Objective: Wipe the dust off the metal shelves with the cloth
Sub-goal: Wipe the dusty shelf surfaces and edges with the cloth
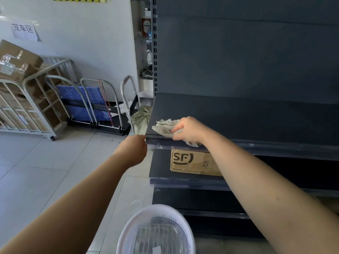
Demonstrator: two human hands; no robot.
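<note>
A dark grey metal shelf juts out at waist height from a tall dark shelving unit. My right hand grips a crumpled pale grey cloth and holds it against the shelf's front left corner. My left hand holds the shelf's left front corner, its fingers curled around the edge and hidden from view. A lower shelf sits beneath, carrying a cardboard box printed "SF".
A white basin with water stands on the tiled floor below my arms. At the left are folded hand trolleys with blue crates, a metal cage cart with cardboard boxes, and a greenish sack beside the shelf.
</note>
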